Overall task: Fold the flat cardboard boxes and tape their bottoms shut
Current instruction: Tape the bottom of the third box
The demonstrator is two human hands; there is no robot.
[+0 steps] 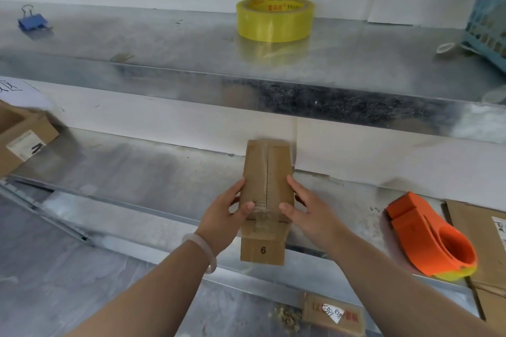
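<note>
A small folded cardboard box (267,172) stands on the lower metal shelf (153,172), its flap side up with clear tape along the middle seam; a "6" is printed on its near face. My left hand (223,213) grips the box's left side, thumb on top. My right hand (306,208) presses its right side, thumb on the taped top. An orange tape dispenser (430,238) lies on the shelf to the right. A yellow tape roll (274,18) sits on the upper shelf (137,44).
An open cardboard box (22,137) stands at the far left. Flat cardboard sheets (479,227) lie at the far right. A blue binder clip (31,22) and a blue-green basket (490,16) rest on the upper shelf. A labelled cardboard piece (332,314) lies below.
</note>
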